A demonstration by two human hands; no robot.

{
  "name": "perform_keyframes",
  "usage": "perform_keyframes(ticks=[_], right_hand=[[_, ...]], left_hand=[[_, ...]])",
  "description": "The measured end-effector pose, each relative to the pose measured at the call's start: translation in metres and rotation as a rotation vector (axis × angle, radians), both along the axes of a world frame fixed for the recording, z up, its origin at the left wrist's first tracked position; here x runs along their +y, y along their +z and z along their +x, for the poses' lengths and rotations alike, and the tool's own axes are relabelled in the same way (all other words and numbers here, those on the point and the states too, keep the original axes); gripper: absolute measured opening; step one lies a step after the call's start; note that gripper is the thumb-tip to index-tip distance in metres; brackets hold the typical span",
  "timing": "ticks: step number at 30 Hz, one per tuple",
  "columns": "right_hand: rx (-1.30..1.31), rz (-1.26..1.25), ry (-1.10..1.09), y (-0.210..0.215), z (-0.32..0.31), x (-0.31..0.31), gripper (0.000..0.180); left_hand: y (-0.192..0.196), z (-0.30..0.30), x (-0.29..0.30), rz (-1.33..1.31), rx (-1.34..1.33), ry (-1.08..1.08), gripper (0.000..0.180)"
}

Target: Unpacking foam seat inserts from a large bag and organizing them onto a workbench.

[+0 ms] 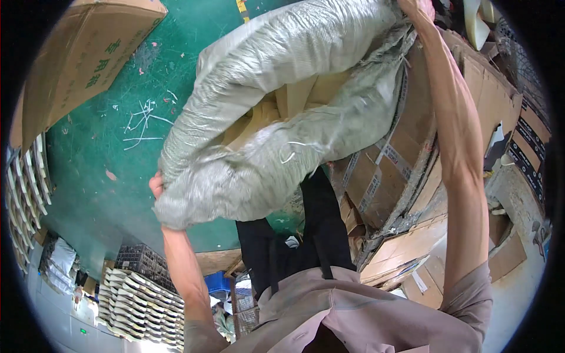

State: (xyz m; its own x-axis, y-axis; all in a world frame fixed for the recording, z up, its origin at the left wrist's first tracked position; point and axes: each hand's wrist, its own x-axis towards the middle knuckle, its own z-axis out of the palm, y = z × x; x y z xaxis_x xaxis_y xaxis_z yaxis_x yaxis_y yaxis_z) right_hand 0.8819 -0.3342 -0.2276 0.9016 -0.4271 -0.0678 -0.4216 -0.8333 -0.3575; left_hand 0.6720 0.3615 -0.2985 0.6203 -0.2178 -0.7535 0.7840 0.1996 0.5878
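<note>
A large silvery-white woven sack (282, 56) stretches between my two arms, its mouth wide open and its rim bunched into thick rolled folds. Inside it, yellowish-tan pieces (294, 97) show; their kind I cannot make out. At the near left corner my left hand (156, 186) is closed on the sack's edge, mostly hidden behind the cloth. My right hand (416, 9) grips the gathered far right corner, partly cut off by the picture's upper edge. A loose white strand (288, 154) lies across the near fold.
Green floor (88, 194) carries white string scraps (143, 125). A cardboard box (94, 59) stands at the far left. Flattened cardboard (388, 176) is piled to the right. Stacked pale curved pieces (138, 309) and a dark crate (144, 262) stand at the lower left, near a blue bin (216, 283).
</note>
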Motion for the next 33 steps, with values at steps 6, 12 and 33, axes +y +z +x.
perform_keyframes(ticks=[6,12,33], right_hand=[[0.167,0.459,0.607,0.029,-0.105,0.323,0.036],[0.21,0.282,0.98,-0.044,-0.19,0.391,0.09],[1.165,0.281,0.248,-0.014,-0.687,0.384,0.038]], left_hand=[[0.038,-0.021,0.039,-0.013,0.154,0.826,0.032],[-0.003,-0.018,0.018,0.337,-0.349,0.547,0.036],[-0.129,0.012,0.167,0.091,0.355,0.168,0.068]])
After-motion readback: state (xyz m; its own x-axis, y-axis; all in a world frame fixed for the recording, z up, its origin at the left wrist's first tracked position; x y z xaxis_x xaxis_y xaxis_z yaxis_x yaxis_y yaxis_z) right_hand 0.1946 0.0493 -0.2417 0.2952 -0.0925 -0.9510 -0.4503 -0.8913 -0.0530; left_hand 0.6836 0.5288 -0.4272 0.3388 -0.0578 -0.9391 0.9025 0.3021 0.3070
